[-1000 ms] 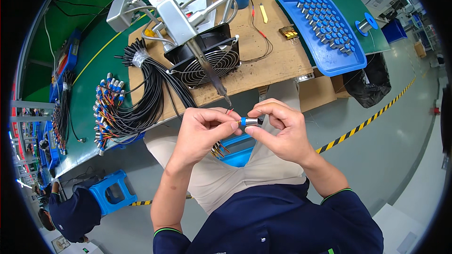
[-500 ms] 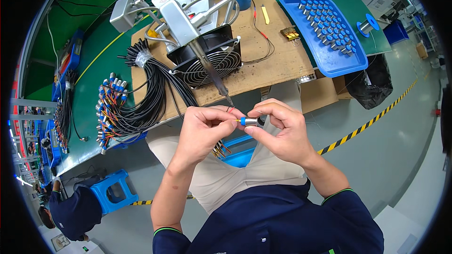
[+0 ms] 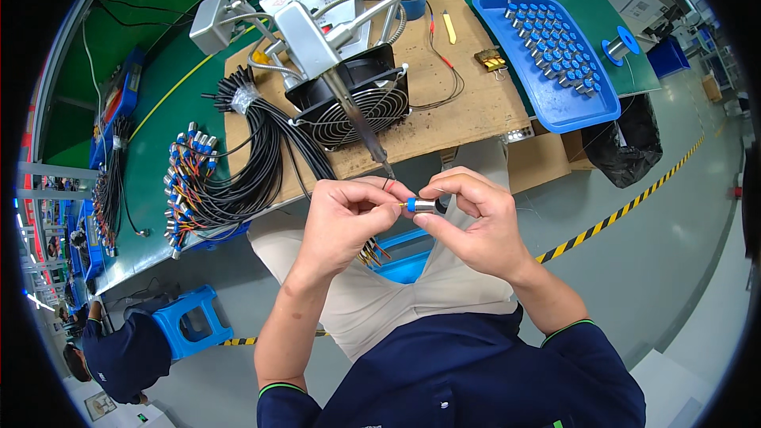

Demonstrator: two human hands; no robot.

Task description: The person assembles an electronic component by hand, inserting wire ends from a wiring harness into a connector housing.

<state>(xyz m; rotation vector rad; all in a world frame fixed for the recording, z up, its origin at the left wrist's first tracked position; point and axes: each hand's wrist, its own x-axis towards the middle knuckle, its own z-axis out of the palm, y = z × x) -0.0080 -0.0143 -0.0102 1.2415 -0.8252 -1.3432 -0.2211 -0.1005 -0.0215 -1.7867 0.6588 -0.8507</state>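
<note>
Both hands meet just off the near edge of the green table point(image 3: 158, 182), over the lap, with open floor to the right. Left hand point(image 3: 341, 222) pinches thin coloured wires at its fingertips; right hand point(image 3: 476, 226) is closed on a small silver cylindrical connector with a blue band point(image 3: 420, 205), held between the two hands and touching both. Left on the table lies a bundle of black cables with metal plugs point(image 3: 230, 174). Far right, a blue plastic tray point(image 3: 555, 107) holds many similar blue-capped connectors point(image 3: 555, 51).
</note>
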